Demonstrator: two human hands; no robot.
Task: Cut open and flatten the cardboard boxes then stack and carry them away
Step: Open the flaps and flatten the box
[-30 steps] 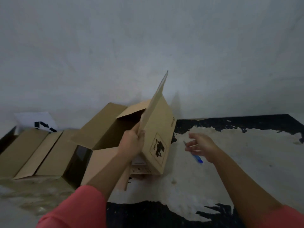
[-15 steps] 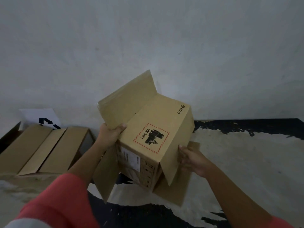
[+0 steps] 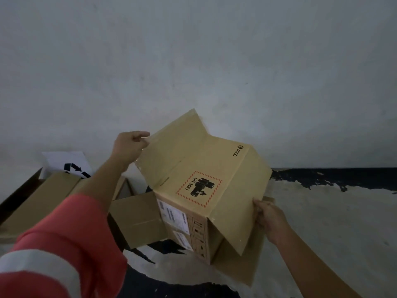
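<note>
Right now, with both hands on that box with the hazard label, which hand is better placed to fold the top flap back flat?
Left, probably. The left hand already pinches the raised flap at its far corner, so it can push it back. The right hand grips the lower side flap of the box, steadying it.

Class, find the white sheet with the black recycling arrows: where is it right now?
In the head view the white sheet with black arrows stands far left against the grey wall, just behind the opened cardboard boxes and left of the left hand.

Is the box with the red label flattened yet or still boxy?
Still boxy: the box keeps its square corner and its flaps stick out, held by the left hand and right hand.
</note>
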